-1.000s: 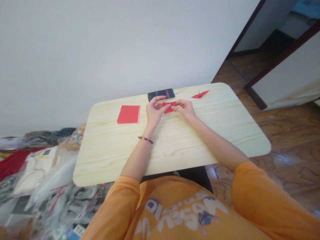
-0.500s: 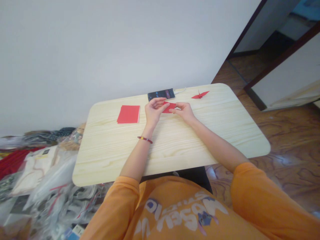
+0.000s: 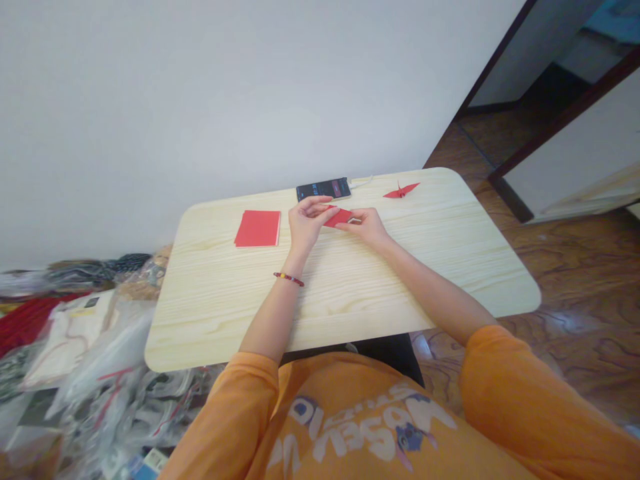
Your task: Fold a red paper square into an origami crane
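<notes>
Between my two hands is a small folded piece of red paper (image 3: 340,217), held above the middle of the table. My left hand (image 3: 307,221) pinches its left side with the thumb in front, and the fingers partly hide it. At the paper's right edge, my right hand (image 3: 369,225) grips with thumb and fingertips. A stack of square red paper sheets (image 3: 257,229) lies to the left of my left hand. Beyond my right hand rests a folded red paper crane (image 3: 401,191), its wings spread.
A phone (image 3: 324,189) with its screen lit lies at the table's back edge, a white cable (image 3: 361,183) plugged into it. The pale wooden table (image 3: 215,300) stands against a white wall. Plastic-wrapped goods (image 3: 115,373) are piled on the left; wooden floor (image 3: 565,280) shows at right.
My right thumb has shifted slightly left along the paper's lower edge, and the paper has tilted a little. Both hands keep their hold; the stack, phone and crane stay put.
</notes>
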### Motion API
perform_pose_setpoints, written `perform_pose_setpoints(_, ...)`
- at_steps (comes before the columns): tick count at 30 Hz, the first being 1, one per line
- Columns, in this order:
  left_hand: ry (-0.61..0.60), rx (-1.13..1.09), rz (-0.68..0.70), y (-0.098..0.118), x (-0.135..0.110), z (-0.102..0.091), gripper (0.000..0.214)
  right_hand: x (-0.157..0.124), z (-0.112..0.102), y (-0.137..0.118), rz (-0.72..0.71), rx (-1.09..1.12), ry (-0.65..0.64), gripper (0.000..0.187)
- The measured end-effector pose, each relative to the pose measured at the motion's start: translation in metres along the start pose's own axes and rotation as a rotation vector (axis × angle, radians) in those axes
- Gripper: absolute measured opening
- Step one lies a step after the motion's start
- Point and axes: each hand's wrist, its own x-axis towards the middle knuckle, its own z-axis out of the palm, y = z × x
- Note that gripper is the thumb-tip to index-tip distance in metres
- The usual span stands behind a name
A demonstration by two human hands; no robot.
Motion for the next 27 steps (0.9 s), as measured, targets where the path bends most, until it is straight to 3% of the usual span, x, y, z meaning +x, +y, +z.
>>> perform_pose_setpoints(13, -0.012, -0.015, -0.025, -0.004, 0.002, -0.002, 0.035, 0.001, -0.004, 0.0, 0.002, -0.051, -0.071, 0.03)
perform_pose_setpoints(20, -0.027, 0.003, -0.038, -0.009, 0.004, -0.004, 0.038, -0.001, -0.005, -0.005, 0.084, 0.02, -0.114, 0.034)
perform_pose_setpoints(27, -0.083, 0.01, -0.054, -0.012, 0.007, -0.007, 0.05, 0.001, -0.003, -0.001, 0.126, 0.066, -0.08, 0.033)
